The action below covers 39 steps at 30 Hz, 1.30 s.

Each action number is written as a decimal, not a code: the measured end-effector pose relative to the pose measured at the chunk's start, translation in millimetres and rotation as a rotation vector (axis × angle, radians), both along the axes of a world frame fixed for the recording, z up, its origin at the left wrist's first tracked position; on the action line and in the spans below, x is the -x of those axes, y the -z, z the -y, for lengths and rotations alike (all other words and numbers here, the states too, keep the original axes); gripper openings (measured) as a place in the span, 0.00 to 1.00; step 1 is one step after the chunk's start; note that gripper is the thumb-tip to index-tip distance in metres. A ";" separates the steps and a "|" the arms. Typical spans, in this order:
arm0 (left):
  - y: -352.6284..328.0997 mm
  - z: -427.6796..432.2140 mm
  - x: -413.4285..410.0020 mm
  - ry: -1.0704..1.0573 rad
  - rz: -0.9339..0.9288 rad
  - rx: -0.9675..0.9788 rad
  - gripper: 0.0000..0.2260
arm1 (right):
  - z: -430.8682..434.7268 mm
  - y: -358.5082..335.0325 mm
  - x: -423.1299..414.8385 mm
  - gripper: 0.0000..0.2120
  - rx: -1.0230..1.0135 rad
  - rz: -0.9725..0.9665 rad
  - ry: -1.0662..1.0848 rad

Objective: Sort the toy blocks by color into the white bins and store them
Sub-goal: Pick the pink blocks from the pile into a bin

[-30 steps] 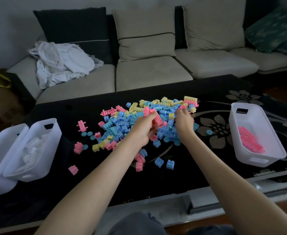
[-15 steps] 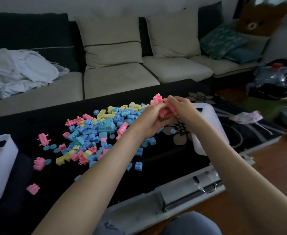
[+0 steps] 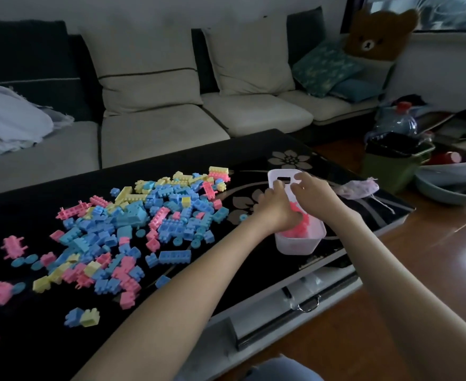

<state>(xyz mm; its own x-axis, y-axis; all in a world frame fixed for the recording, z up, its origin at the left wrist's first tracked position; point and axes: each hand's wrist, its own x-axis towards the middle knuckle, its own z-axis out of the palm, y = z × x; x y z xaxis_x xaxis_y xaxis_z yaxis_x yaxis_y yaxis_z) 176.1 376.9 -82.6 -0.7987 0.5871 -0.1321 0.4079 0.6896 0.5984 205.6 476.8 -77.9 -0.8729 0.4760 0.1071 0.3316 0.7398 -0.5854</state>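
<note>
Hands: both over the white bin (image 3: 299, 246), at 3 o'clock of the block pile.
- Left hand (image 3: 278, 207): palm down on the pink blocks (image 3: 299, 229) in the bin, fingers stretched toward its far end, loose and gripping nothing that shows.
- Right hand (image 3: 313, 192): just beside the left, above the bin's right wall, back to the camera, fingers loosely bent. Whether a block remains under them cannot be told.

White bin: on the table (image 3: 61, 193) near its right end, holding pink blocks only.

Block pile (image 3: 144, 224): mixed blue, pink and yellow, spread at 9 o'clock of the hands. Stray pink pieces (image 3: 13, 244) lie at its outer left, a long blue block (image 3: 174, 256) at its near edge.

Surroundings: sofa (image 3: 160, 138) at 12 o'clock, crumpled cloth (image 3: 9, 122) on it at 10 o'clock, bear cushion (image 3: 377, 37) at 1 o'clock.

Step in hand, as judged: a batch of pink going into the pink bin. Much pink is unsorted, and blue and yellow appear untouched.

Next move calls for: lifting the hands clear without dragging blocks out, then reaching to 9 o'clock for pink pieces only, working them free of their blue neighbours.
</note>
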 end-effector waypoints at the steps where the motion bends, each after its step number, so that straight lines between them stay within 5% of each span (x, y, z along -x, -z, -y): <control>1: -0.5 2.1 2.4 0.017 -0.033 -0.002 0.32 | -0.9 0.8 4.6 0.16 -0.003 -0.018 -0.005; 10: 3.1 97.4 96.3 -0.231 -0.083 -0.077 0.14 | 15.9 -4.4 92.8 0.21 -0.094 0.058 -0.202; 17: 17.2 139.4 157.7 -0.257 -0.152 0.080 0.20 | 38.5 14.4 159.1 0.27 -0.115 0.339 -0.331; 23: 32.8 140.8 187.2 -0.138 -0.217 0.155 0.22 | 53.4 43.6 217.9 0.21 -0.338 0.417 -0.468; 27: 44.2 118.4 195.6 -0.062 -0.333 0.240 0.14 | 59.1 50.2 226.0 0.17 -0.378 0.350 -0.393; 32: 47.7 85.3 189.4 -0.138 -0.330 0.489 0.16 | 53.5 51.0 224.4 0.15 -0.285 0.371 -0.351; 36: 43.2 77.8 177.7 -0.193 -0.325 0.487 0.08 | 50.5 42.7 210.3 0.20 -0.197 0.431 -0.302; 39: 43.1 80.6 164.9 -0.233 -0.346 0.391 0.07 | 50.3 37.0 200.0 0.14 -0.173 0.426 -0.291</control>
<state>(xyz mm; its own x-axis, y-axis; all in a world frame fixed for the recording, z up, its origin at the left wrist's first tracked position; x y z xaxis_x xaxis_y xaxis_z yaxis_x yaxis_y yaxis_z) 11.3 296.4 -125.8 -0.9364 0.3506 -0.0120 0.3456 0.9279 0.1398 5.6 426.4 -114.8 -0.9493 0.2149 -0.2294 0.2799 0.9100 -0.3059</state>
